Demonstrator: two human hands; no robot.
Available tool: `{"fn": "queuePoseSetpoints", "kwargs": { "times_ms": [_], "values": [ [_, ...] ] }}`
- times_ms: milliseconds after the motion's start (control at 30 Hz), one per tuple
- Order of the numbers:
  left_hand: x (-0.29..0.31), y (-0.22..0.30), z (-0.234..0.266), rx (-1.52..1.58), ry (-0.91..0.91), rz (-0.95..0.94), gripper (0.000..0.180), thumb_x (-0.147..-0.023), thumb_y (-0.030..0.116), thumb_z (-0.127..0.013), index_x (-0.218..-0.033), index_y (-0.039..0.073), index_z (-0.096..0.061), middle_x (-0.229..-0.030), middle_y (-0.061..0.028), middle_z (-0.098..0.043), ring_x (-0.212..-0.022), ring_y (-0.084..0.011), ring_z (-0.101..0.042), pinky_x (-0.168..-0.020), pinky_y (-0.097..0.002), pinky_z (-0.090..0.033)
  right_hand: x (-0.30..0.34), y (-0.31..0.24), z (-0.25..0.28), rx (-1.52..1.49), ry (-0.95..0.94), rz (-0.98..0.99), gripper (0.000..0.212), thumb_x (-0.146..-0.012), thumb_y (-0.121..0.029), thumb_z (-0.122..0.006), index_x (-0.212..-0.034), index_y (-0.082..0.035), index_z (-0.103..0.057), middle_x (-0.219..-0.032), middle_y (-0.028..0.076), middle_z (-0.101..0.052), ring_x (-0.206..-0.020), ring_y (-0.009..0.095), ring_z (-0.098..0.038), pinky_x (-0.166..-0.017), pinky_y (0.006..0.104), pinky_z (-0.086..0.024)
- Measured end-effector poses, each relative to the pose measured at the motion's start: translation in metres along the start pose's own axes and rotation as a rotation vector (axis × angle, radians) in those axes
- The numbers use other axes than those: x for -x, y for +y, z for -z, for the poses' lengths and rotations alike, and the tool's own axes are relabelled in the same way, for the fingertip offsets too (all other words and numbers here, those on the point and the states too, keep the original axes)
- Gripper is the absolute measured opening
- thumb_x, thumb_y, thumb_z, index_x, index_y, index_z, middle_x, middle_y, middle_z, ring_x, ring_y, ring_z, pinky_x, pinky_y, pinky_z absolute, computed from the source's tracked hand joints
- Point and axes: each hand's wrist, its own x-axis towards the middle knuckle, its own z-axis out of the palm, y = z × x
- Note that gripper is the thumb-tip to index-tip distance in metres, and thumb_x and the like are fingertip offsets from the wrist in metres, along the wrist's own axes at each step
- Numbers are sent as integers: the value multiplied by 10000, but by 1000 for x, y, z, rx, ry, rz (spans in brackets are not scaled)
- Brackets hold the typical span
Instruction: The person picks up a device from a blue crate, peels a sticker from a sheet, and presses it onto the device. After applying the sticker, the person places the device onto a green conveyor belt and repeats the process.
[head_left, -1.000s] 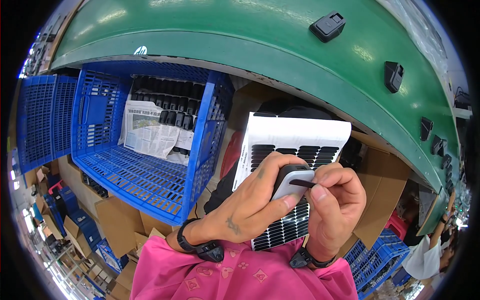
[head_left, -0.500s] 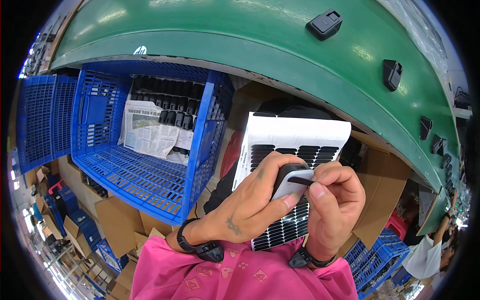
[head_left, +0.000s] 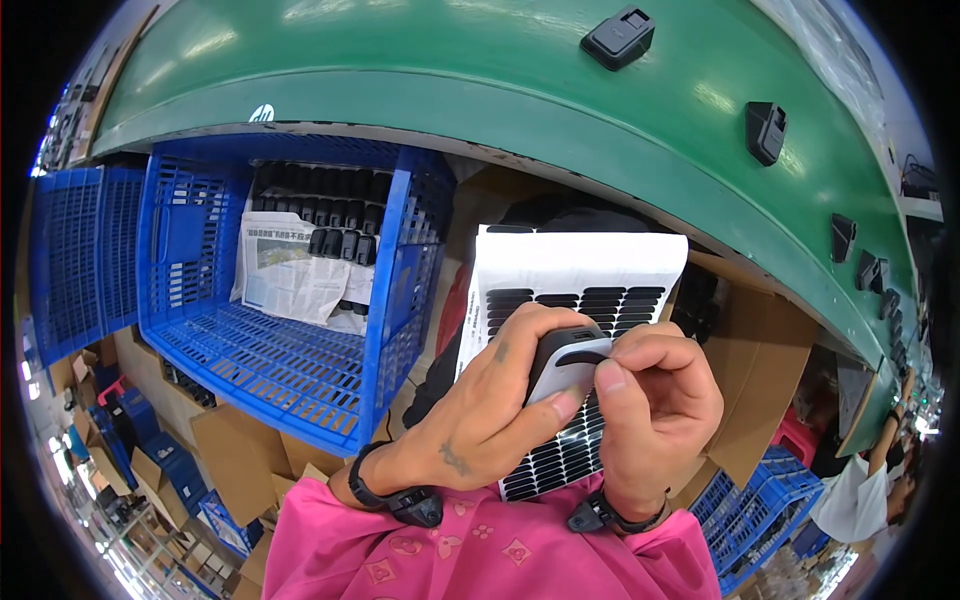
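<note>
Device [head_left: 562,370], grey-faced and held over the white sheet [head_left: 590,255], is partly hidden by the left hand [head_left: 493,392] grasping it, while the right hand [head_left: 655,405] pinches a dark strip [head_left: 580,356] with 1 end covered.

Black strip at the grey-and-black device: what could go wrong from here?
The black strip curves between the device and the right hand, so it might go on crooked. The left hand's thumb rests on the device and could smudge it. The strip sheet lies below both hands and might get knocked.

Device [head_left: 558,371] in left hand [head_left: 492,394], black strip [head_left: 583,357] pinched
</note>
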Motion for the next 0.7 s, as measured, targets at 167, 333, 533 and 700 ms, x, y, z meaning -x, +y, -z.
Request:
{"fn": "queuePoseSetpoints", "kwargs": {
  "times_ms": [167,333,533,700],
  "values": [
    [-2,1,-1,-12,-5,-15,483,-862,131,-534,-1288,-11,-354,-1118,-186,-457,-980,-308,-520,-865,-377,-418,0,0,3,66,-14,36,148,-782,83,-623,-899,20,-556,-899,75,-558,-793,104,-526,-719,217,-433],
    [-3,1,-3,-19,-2,-7,479,-861,123,-537,-1284,-15,-356,-1118,-187,-458,-983,-309,-517,-869,-375,-416,-2,3,4,89,-13,60,149,-788,86,-620,-904,19,-557,-904,75,-556,-790,99,-524,-720,214,-434],
    [-3,-1,-6,-55,28,-69,470,-870,131,-530,-1282,-18,-361,-1126,-194,-465,-994,-308,-517,-885,-372,-411,-2,8,4,121,-19,125,187,-779,98,-628,-929,18,-548,-887,64,-548,-774,96,-519,-711,210,-435],
    [4,3,-5,185,-11,124,474,-882,167,-507,-1297,-10,-359,-1132,-177,-509,-1027,-255,-538,-896,-350,-422,-2,11,2,-40,131,17,163,-856,18,-565,-1011,31,-517,-812,40,-539,-708,86,-498,-639,215,-435]
  ]
}}
